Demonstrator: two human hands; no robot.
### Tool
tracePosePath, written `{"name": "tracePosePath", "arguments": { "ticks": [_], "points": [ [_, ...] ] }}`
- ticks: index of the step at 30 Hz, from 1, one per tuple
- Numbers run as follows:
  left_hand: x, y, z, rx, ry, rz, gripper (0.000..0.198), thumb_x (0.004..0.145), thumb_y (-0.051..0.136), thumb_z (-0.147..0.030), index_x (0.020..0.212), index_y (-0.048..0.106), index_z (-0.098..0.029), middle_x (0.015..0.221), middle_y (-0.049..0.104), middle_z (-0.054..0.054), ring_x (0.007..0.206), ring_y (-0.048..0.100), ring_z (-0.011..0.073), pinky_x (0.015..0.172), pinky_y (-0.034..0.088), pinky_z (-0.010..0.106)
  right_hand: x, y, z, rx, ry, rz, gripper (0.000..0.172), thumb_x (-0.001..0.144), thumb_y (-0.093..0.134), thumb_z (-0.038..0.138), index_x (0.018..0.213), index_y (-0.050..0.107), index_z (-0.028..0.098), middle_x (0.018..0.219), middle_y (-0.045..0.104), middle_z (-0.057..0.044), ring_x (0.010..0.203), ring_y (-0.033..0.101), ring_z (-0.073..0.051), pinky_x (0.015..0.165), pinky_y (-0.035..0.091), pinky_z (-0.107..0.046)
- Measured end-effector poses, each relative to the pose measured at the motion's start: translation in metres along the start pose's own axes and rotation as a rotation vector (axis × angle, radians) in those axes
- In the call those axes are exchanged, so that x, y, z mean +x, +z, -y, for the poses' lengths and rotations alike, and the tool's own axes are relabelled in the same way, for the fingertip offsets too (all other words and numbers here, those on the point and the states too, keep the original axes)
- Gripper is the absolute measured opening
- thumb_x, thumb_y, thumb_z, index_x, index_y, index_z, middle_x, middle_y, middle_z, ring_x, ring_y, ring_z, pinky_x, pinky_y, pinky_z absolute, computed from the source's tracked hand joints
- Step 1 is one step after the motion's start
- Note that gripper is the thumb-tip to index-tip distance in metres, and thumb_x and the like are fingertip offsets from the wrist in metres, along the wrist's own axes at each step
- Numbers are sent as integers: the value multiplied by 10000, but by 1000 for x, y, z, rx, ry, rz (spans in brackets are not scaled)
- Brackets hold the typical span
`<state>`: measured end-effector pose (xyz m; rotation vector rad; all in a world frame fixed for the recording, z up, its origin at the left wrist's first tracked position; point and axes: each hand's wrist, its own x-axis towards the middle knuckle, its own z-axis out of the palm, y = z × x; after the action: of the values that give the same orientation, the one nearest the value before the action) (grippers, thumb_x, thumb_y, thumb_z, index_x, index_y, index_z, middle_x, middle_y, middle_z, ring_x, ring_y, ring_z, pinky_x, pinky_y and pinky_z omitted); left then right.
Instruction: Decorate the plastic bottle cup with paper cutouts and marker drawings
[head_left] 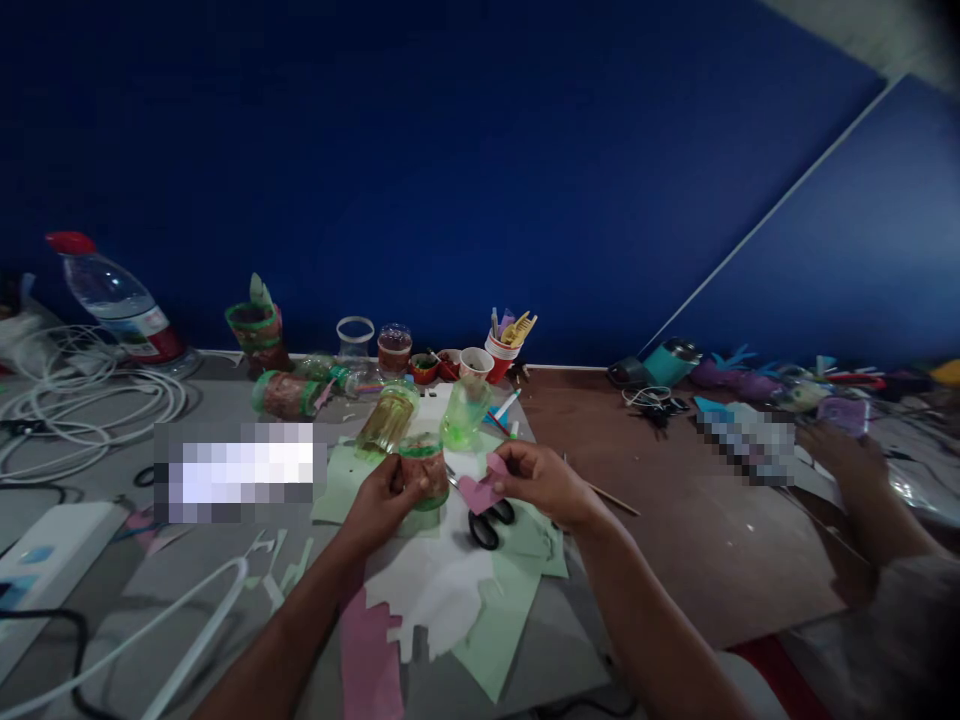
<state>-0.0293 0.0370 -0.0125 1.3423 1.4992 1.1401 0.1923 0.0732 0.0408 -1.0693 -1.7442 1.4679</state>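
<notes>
At the middle of the desk (221,395), holds brown-green cup (429,465) in left grip (386,497); just right, pinches pink paper (476,492) in right grip (541,482). Seem both light to handle; take stiff-looking cup by its wall, easily creased paper by its edge.

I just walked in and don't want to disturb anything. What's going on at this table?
A person is using both hands over cut paper. The left hand grips a small brown cup with green bands, while the right hand pinches a folded-looking piece of pink paper just beside it. Black-handled scissors lie on the papers below. Off to the right, another person's hand is over the clutter.
</notes>
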Motion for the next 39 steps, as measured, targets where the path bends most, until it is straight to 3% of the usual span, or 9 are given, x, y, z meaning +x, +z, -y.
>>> {"name": "tracePosePath", "arguments": {
  "ticks": [2,5,11,17,26,39],
  "points": [
    [0,1,1,15,18,-1,286,671,603,-427,641,451,-187,595,412,-57,577,380,110,533,324,228,3,8,10,133,-44,-14,292,625,768,387,724,594,176,671,573,18,606,514,-115,599,414,-245],
    [1,2,3,3,27,22,293,689,600,-438,662,450,-187,605,408,-56,580,379,109,532,321,225,14,26,14,213,-125,-139,284,632,767,392,707,589,183,706,561,17,652,507,-119,637,419,-248],
    [2,1,6,31,31,15,272,700,577,-430,680,455,-188,619,415,-52,589,380,115,541,321,234,34,50,-6,251,-172,-322,217,680,707,358,705,580,184,688,503,25,632,451,-108,601,387,-226],
    [2,1,9,50,37,25,280,694,584,-425,676,426,-194,625,393,-59,595,377,115,553,325,235,35,51,-9,197,-236,-315,153,719,658,298,694,556,186,726,490,23,664,458,-108,630,391,-225],
    [0,0,9,81,54,62,283,704,573,-424,668,403,-200,617,342,-67,581,337,107,540,288,234,37,47,-12,40,-305,-271,74,743,623,252,775,579,202,936,566,-23,856,539,-150,794,435,-269],
    [-1,0,2,155,35,75,281,696,540,-430,655,371,-210,605,325,-71,574,322,108,530,278,240,35,49,-5,-45,-331,-275,17,759,565,185,759,549,191,936,553,-36,851,547,-141,783,445,-271]
  ]
}}
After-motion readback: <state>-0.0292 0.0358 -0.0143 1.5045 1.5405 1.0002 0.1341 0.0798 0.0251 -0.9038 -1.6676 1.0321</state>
